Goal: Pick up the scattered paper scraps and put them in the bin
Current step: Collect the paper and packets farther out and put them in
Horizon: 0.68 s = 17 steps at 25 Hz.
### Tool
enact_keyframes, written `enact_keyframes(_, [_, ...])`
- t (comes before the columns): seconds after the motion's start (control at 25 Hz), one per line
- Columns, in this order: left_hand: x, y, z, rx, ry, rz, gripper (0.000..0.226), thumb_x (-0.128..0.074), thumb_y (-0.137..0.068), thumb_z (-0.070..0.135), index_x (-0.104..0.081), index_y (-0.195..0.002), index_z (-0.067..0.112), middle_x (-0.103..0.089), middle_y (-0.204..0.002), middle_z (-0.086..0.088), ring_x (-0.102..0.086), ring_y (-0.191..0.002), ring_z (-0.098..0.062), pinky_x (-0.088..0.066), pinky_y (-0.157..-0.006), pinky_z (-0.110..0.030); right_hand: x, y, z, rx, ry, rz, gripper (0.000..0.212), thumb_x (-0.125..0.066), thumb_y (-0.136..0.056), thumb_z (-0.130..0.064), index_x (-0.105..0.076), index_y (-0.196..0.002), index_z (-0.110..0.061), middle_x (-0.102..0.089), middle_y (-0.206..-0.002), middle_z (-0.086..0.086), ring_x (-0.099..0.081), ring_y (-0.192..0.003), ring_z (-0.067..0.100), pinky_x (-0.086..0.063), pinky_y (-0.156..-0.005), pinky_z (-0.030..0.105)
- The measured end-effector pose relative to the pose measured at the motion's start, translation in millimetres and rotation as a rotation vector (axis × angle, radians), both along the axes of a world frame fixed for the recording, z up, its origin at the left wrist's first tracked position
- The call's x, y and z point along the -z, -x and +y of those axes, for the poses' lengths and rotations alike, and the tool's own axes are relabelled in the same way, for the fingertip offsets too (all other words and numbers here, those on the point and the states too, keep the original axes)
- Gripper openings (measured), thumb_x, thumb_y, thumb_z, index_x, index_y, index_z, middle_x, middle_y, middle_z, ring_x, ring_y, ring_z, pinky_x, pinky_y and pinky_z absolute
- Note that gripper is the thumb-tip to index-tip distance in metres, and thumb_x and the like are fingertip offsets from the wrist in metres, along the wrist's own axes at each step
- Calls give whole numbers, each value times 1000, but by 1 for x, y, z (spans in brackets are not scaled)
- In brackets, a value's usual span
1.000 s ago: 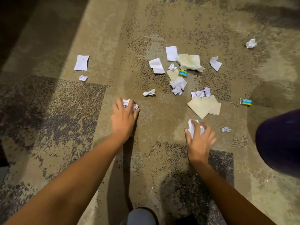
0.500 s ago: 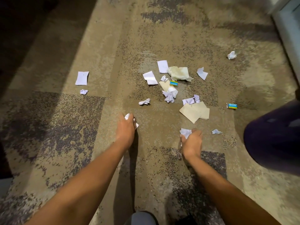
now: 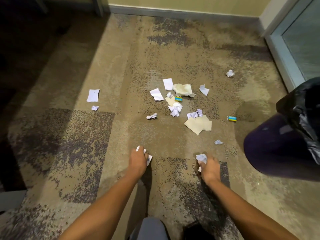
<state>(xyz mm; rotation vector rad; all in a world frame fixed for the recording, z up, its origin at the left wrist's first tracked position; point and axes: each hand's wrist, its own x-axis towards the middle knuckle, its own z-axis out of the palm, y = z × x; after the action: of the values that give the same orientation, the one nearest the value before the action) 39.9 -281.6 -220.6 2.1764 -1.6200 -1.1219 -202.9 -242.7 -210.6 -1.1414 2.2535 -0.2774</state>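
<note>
My left hand [image 3: 138, 160] is closed around a crumpled white paper scrap [image 3: 149, 159], raised off the carpet. My right hand [image 3: 208, 168] grips another crumpled white scrap [image 3: 201, 157]. Beyond both hands, several scraps lie on the carpet: a white ball [image 3: 152, 116], beige sheets [image 3: 199, 124], a crumpled white piece [image 3: 175, 109], a stained tissue [image 3: 183, 89] and a small scrap [image 3: 218, 142]. A flat white slip [image 3: 93, 95] and a tiny ball [image 3: 95, 107] lie to the left. The dark bin [image 3: 277, 149] with a black liner [image 3: 304, 111] stands at the right.
Two small blue-and-yellow boxes lie among the scraps, one in the pile [image 3: 178, 99], one near the bin [image 3: 232, 118]. A lone paper ball [image 3: 230, 73] lies far right. A wall baseboard [image 3: 173, 13] runs behind, a glass door frame [image 3: 284, 56] at right. My knee [image 3: 149, 229] shows below.
Both hands closed on their scraps and lifted them off the carpet, drawing back toward me. The view rose and pulled back, bringing the wall, door and bin liner into sight.
</note>
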Motion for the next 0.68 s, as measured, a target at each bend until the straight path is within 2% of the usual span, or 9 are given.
enact_keyframes(0.08, [-9,9,12,47,37,16,13,-39,-95,6,-44,-83,8,-41,-85,-9,-41,-76,-19,-24,-51,-19,-17,6,16,28,77,-20,42,-56,-94,-12,-45,-134,-6,-49,-126,23,-48,-116,36,-39,-93,36])
enact_keyframes(0.16, [-27,22,22,47,65,50,13,-41,-96,10,-51,-103,4,-38,-81,0,-39,-86,-20,-32,-68,-21,-34,12,29,35,156,-18,39,-56,-94,-17,-47,-128,-2,-51,-123,22,-49,-112,35,-40,-89,37])
enact_keyframes(0.24, [-49,37,31,54,86,75,22,-42,-98,14,-49,-117,4,-25,-72,11,-35,-90,-19,-30,-77,-26,-55,17,41,54,234,-13,32,-55,-94,-20,-50,-119,-1,-52,-116,20,-50,-103,32,-38,-79,35])
enact_keyframes(0.32, [-69,52,39,63,120,115,15,-41,-98,16,-48,-110,11,-22,-72,12,-37,-90,-20,-28,-76,-25,-78,21,48,85,331,-8,27,-55,-94,-19,-51,-113,-1,-52,-111,19,-50,-99,32,-32,-73,30])
enact_keyframes(0.4, [-95,69,47,86,170,138,16,-39,-99,18,-51,-101,7,-38,-76,1,-46,-89,-27,-29,-70,-25,-108,28,59,121,447,-6,22,-57,-93,-16,-51,-106,0,-52,-105,21,-50,-94,33,-26,-69,28])
enact_keyframes(0.48, [-115,87,54,131,202,145,26,-40,-99,20,-53,-108,0,-53,-98,-19,-51,-100,-36,-35,-77,-33,-135,36,72,156,538,-8,19,-59,-92,-15,-52,-102,0,-52,-100,20,-48,-86,30,-21,-64,27])
enact_keyframes(0.56, [-134,107,62,186,239,159,30,-42,-99,23,-53,-114,0,-56,-113,-23,-51,-106,-37,-37,-83,-34,-158,47,88,216,616,-29,18,-60,-91,-14,-54,-102,-1,-52,-99,20,-44,-80,25,-19,-62,27])
enact_keyframes(0.68, [-172,143,71,246,270,210,32,-41,-99,27,-54,-115,2,-58,-114,-26,-54,-104,-38,-30,-71,-30,-183,65,103,314,699,-29,18,-60,-90,-14,-55,-102,-1,-54,-100,21,-43,-79,23,-20,-62,25])
